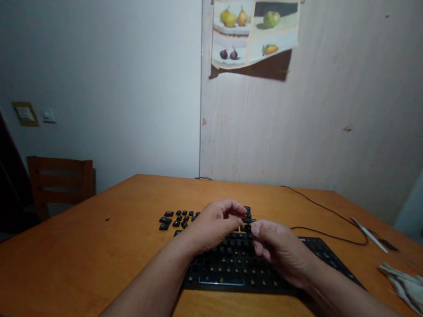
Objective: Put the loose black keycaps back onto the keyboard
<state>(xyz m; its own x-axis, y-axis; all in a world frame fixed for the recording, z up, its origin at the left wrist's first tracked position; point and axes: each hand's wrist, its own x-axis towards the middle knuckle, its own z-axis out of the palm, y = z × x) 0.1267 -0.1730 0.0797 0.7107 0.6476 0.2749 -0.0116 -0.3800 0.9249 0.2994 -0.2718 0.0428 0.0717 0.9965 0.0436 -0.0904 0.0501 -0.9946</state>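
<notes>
A black keyboard (226, 279) lies on the wooden table, many of its keycaps off and small pale key posts showing. My right hand (282, 249) is over its upper middle, thumb and forefinger pinched on a small black keycap (248, 228). Just left of it, my left hand (218, 225) hovers above the keyboard's top edge, fingers curved and the thumb apart from the forefinger, with nothing visible between them. Loose black keycaps (176, 223) lie in rough rows beyond the keyboard, partly hidden behind my left hand.
A dark cable (330, 225) loops across the right of the wooden table (94, 259). Near it lie a white pen-like stick (369, 234) and a crumpled cloth (420, 288). One small dark piece (107, 220) sits far left. A wooden chair (62, 180) stands behind the table.
</notes>
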